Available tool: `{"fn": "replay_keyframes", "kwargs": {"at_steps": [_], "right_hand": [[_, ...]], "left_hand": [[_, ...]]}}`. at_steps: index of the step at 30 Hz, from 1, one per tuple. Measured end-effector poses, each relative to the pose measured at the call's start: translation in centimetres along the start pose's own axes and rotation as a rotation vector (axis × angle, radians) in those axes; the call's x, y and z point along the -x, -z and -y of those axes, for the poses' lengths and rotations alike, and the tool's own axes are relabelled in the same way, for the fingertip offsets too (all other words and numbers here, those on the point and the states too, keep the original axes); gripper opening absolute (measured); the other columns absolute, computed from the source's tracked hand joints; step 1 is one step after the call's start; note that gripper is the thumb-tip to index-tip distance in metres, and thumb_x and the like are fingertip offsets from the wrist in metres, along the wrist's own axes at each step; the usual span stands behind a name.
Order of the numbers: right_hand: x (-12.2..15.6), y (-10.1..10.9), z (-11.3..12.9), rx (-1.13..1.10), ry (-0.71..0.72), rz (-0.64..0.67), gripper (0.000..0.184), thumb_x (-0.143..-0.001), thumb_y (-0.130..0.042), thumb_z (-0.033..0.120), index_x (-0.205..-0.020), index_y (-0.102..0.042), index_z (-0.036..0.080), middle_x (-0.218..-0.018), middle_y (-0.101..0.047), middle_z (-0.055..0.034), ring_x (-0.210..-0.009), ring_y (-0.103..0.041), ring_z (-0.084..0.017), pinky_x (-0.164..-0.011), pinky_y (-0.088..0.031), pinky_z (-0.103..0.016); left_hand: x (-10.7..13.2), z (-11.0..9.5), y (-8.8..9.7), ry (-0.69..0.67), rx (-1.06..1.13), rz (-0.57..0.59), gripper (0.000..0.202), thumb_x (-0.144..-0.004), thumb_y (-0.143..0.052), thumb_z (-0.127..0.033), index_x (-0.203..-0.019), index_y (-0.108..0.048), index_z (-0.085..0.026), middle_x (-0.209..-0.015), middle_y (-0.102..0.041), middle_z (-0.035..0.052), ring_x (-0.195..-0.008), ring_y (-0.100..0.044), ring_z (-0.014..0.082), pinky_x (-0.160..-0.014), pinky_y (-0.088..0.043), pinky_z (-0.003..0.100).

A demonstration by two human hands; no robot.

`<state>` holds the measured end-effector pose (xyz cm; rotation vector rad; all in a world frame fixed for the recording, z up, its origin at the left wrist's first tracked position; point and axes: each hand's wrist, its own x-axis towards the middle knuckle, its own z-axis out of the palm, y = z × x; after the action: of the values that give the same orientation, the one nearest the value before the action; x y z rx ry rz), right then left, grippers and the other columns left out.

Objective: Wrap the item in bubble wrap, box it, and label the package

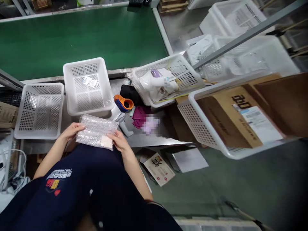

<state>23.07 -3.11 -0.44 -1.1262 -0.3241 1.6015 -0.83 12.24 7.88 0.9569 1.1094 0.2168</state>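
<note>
You have a bubble-wrap packet (93, 130) in both hands, just in front of your shirt (79, 189), by the near edge of the bench (154, 140). Your left hand (74, 130) pinches its left end, and your right hand (120, 141) holds its right end, the thumb beside a pale patch (106, 141) on the wrap. Both grips are narrow, closed on the packet; I cannot tell what is inside it.

Just beyond the packet stands a white basket (72, 93) with a label (90, 82) lying in it; a second basket (36, 134) stands to its left. Near your right hand lies a grey tool (125, 129), with an orange-and-blue dispenser (119, 99) beyond it and a purple cloth (139, 118) to the right. Farther right, a tilted basket (186, 72) holds bagged goods (158, 81), and the near right basket (202, 131) holds a carton (226, 123). A green belt (79, 38) runs along the far side. Two boxes (160, 168) lie low on the right, near the floor (240, 189).
</note>
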Motion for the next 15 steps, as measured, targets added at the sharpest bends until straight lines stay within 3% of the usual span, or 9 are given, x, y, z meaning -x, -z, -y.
{"fn": "replay_keyframes", "kwargs": {"at_steps": [2, 4, 6, 9, 12, 15], "right_hand": [[-0.2, -0.1, 0.3, 0.036, 0.019, 0.011, 0.045, -0.058, -0.098, 0.05, -0.084, -0.075, 0.021, -0.069, -0.071, 0.001, -0.053, -0.054, -0.013, -0.05, -0.047, -0.027], [-0.1, -0.3, 0.8, 0.057, 0.049, 0.047, 0.041, -0.058, -0.098, 0.049, -0.081, -0.077, 0.022, -0.076, -0.076, -0.0022, -0.065, -0.065, -0.019, -0.065, -0.057, -0.033], [0.3, -0.5, 1.3, 0.042, 0.081, 0.12, 0.038, -0.059, -0.097, 0.049, -0.082, -0.081, 0.023, -0.099, -0.082, -0.0073, -0.089, -0.074, -0.026, -0.086, -0.06, -0.04], [1.4, -0.2, 1.6, -0.024, 0.11, 0.27, 0.03, -0.061, -0.095, 0.046, -0.081, -0.084, 0.026, -0.133, -0.077, -0.009, -0.125, -0.069, -0.033, -0.109, -0.05, -0.048], [2.3, 0.5, 1.2, -0.072, 0.104, 0.351, 0.03, -0.06, -0.092, 0.05, -0.077, -0.083, 0.026, -0.14, -0.074, -0.0094, -0.138, -0.061, -0.037, -0.11, -0.047, -0.049], [2.2, 0.6, 0.6, 0.027, 0.071, 0.289, 0.043, -0.068, -0.084, 0.064, -0.073, -0.08, 0.022, -0.137, -0.074, -0.014, -0.132, -0.063, -0.038, -0.103, -0.05, -0.048]], "left_hand": [[0.2, 0.2, 0.2, -0.034, 0.012, -0.004, 0.045, -0.056, -0.1, -0.047, -0.081, -0.08, -0.016, -0.078, -0.079, 0.0063, -0.068, -0.07, 0.0177, -0.069, -0.056, 0.029], [0.2, 0.4, 0.1, -0.069, 0.018, 0.007, 0.044, -0.051, -0.1, -0.04, -0.083, -0.08, -0.016, -0.086, -0.082, 0.0081, -0.074, -0.074, 0.0215, -0.073, -0.058, 0.032], [0.3, 0.7, 0.2, -0.107, 0.034, 0.035, 0.037, -0.052, -0.098, -0.037, -0.075, -0.078, -0.016, -0.097, -0.083, 0.0129, -0.082, -0.077, 0.0263, -0.074, -0.059, 0.034], [0.9, 1.2, 1.1, -0.169, 0.041, 0.132, 0.033, -0.06, -0.095, -0.042, -0.065, -0.076, -0.017, -0.113, -0.082, 0.0184, -0.095, -0.079, 0.0326, -0.081, -0.059, 0.04], [1.9, 1.0, 3.1, -0.231, -0.041, 0.291, 0.038, -0.059, -0.096, -0.05, -0.076, -0.083, -0.019, -0.126, -0.079, 0.0219, -0.113, -0.076, 0.041, -0.095, -0.057, 0.051], [2.1, -0.4, 4.7, -0.286, -0.139, 0.419, 0.059, -0.06, -0.09, -0.071, -0.084, -0.086, -0.017, -0.133, -0.075, 0.0277, -0.119, -0.072, 0.0468, -0.1, -0.055, 0.058]]}}
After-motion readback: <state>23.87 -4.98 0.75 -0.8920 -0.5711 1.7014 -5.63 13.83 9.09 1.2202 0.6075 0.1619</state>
